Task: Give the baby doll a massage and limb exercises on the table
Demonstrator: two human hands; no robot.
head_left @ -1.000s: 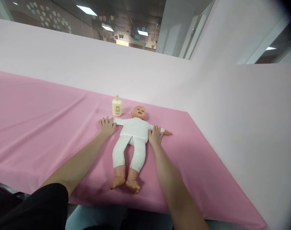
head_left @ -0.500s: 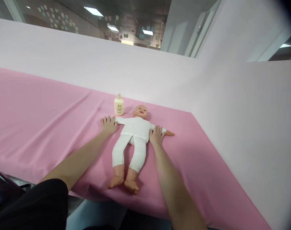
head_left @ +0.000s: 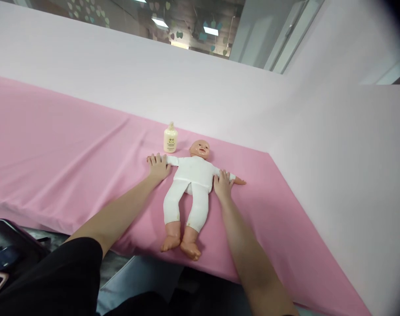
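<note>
A baby doll (head_left: 193, 172) in a white long-sleeved top and white trousers lies on its back, face up, with its arms stretched out sideways and bare feet toward me. My left hand (head_left: 158, 166) rests across the doll's forearm on the left, fingers spread over the sleeve near the wrist. Across the other sleeve lies my right hand (head_left: 223, 185), fingers spread and thumb beside the doll's torso. The doll's hand on the right shows beyond my fingers; the one on the left is partly covered. Just above my left hand stands a cream pump bottle (head_left: 171, 139).
A pink sheet (head_left: 88, 153) covers the table, with creases at left. White walls (head_left: 200, 96) border its back and right sides, with a window (head_left: 200, 26) above. Dark objects (head_left: 12, 250) sit below the table edge at lower left.
The view has shifted, so the doll, bottle and hands appear slightly further right and higher. Both hands keep the same places on the doll's arms.
</note>
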